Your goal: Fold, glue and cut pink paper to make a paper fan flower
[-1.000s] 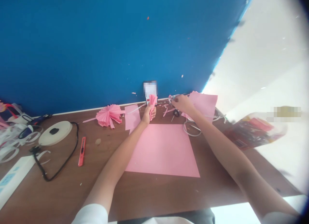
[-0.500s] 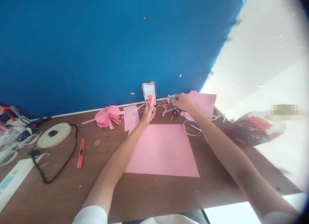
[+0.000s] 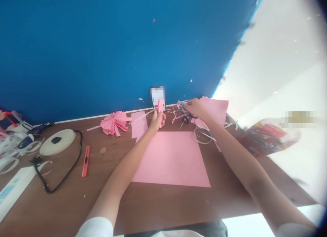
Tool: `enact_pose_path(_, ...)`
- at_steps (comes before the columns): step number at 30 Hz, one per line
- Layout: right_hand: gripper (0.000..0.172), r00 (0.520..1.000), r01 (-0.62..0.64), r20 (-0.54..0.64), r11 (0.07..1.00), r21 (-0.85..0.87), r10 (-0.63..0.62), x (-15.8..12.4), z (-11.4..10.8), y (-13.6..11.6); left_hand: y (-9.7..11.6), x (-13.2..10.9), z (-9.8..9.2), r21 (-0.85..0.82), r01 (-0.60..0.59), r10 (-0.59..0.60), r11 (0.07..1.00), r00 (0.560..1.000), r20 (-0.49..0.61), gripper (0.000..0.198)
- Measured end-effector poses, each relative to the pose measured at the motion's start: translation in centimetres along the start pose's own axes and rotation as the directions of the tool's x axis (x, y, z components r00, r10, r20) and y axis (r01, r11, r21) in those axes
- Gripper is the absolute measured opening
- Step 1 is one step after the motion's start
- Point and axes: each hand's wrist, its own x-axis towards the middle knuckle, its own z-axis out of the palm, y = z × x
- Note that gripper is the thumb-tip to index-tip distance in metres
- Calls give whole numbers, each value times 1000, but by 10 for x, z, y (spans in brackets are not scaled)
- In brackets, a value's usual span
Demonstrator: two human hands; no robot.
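My left hand (image 3: 157, 120) is closed round a pleated bundle of pink paper (image 3: 160, 106), held upright above the far edge of a large pink sheet (image 3: 172, 158) on the brown table (image 3: 63, 203). My right hand (image 3: 195, 108) reaches to the far side of the table near the blue wall. Its fingers are curled on a small thing among paper scraps and scissors (image 3: 186, 117); I cannot make out what it grips. A finished pink paper fan (image 3: 114, 122) lies to the left.
An orange utility knife (image 3: 86, 156), a white tape roll (image 3: 57, 141) and a black cable (image 3: 65, 170) lie at the left, with a white power strip (image 3: 12, 191). More pink sheets (image 3: 217, 109) and a plastic bag (image 3: 265, 136) sit at the right.
The pleats in my left hand have been squeezed closer together into a narrower bundle. My right hand has shifted slightly right at the scraps by the wall.
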Motion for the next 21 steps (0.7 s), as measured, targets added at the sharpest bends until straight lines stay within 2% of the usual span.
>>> enact_pose_path(6,15,998,63,12,994,-86,-62,2,6,6,0,1,1,15,29,-29,999,1000,2,21)
enact_pose_path(11,22,982,190,-13,980,-52,-191,5,12,3,1,0,2,21,32,-31,999,999,-14,21)
enact_pose_path(13,25,954,297,19,954,28,-298,4,16,-4,1,0,2,20,28,-27,999,999,-18,21)
enact_pose_path(16,31,878,455,83,876,158,-471,-1,24,-16,-2,1,1,14,9,-9,1000,1000,-5,21)
enact_pose_path(18,30,834,522,106,836,171,-542,-4,31,-22,-4,2,1,10,-1,1,1000,1000,3,22)
enact_pose_path(20,31,846,511,99,849,133,-524,-5,36,-24,-4,2,1,9,-9,9,1000,1000,1,21)
enact_pose_path(21,32,875,470,74,877,105,-478,-5,37,-23,-4,2,1,12,-12,12,1000,1000,-5,21)
